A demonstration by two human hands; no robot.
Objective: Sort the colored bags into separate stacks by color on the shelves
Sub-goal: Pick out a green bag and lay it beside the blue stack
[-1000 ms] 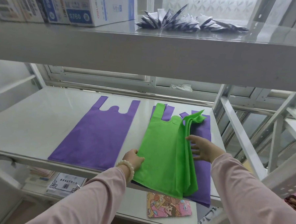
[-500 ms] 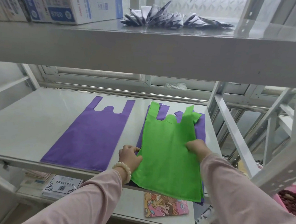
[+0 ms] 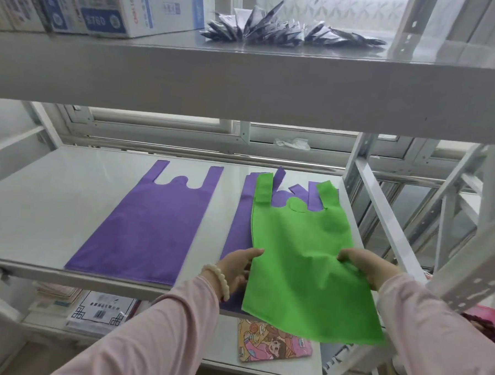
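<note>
A green bag (image 3: pixel 302 259) is spread flat over a pile of purple bags (image 3: pixel 240 218) at the right of the middle shelf (image 3: pixel 47 205), its bottom hanging past the shelf's front edge. My left hand (image 3: pixel 240 268) grips the green bag's left edge, thumb on top. My right hand (image 3: pixel 370 265) pinches its right edge. A single purple bag (image 3: pixel 149 228) lies flat on the shelf to the left, apart from both hands.
Boxes (image 3: pixel 115 5) and a heap of dark packets (image 3: pixel 277 31) sit on the upper shelf. White frame struts (image 3: pixel 388 217) stand close on the right. On the lower shelf lie a cartoon pouch (image 3: pixel 272 343) and paper packs (image 3: pixel 99 314).
The green bags, folded over a second ago, now lie flat. Both hands have slid back toward me along their side edges, drawing the top green bag forward over the shelf's front edge.
</note>
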